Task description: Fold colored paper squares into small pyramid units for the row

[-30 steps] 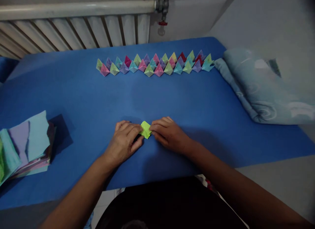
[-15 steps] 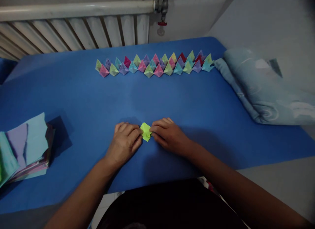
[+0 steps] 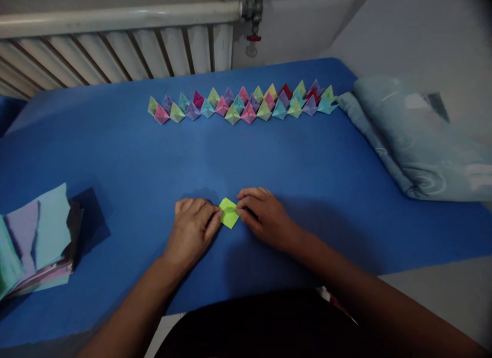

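Note:
A small yellow-green folded paper lies between my hands near the front of the blue table, its shape a diamond with a crease or fold across the middle. My left hand pinches its left corner between thumb and fingers. At the right corner, the closed fingertips of my right hand grip the paper. Farther back stand two rows of pointed folded paper pieces in green, pink, purple, blue, red and yellow.
A stack of coloured paper sheets sits at the left of the blue table. On the right lies a folded pale blue cloth. Behind the table are a white radiator and a valve with a red handle.
The yellow-green paper now looks flatter and more open, showing a wider diamond face. Both hands still hold its sides. The whole view has shifted slightly.

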Demonstrator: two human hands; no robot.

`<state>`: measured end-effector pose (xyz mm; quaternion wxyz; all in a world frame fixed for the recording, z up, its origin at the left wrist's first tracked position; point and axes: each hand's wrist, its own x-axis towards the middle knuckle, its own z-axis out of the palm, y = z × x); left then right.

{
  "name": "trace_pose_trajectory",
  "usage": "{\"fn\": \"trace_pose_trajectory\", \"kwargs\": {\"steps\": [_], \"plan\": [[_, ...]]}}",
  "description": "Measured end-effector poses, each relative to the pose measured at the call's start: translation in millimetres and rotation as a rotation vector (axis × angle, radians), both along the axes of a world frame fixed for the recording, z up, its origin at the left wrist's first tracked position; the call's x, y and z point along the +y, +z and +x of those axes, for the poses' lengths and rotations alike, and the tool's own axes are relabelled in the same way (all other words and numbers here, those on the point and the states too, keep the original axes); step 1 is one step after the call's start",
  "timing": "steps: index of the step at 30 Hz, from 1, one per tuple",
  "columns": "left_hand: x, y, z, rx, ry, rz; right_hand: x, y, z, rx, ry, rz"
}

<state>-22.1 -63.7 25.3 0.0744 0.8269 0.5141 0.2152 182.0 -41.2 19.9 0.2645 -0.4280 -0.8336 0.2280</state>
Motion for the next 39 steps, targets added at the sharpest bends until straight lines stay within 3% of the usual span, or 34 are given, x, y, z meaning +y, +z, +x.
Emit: {"fn": "trace_pose_trajectory", "kwargs": {"steps": [10, 26, 39], "plan": [[2.4, 3.6, 6.6, 0.086, 0.088, -0.024, 4.2, 3.4, -8.1, -0.045, -0.095, -0.08], [3.3, 2.1, 9.7, 0.133, 0.143, -0.035, 2.3, 0.0, -12.4, -0.061, -0.148, -0.036], [0.4, -3.7, 10.3, 0.208, 0.178, 0.077, 0.2, 1.9, -15.7, -0.134, -0.205, -0.027]]}}
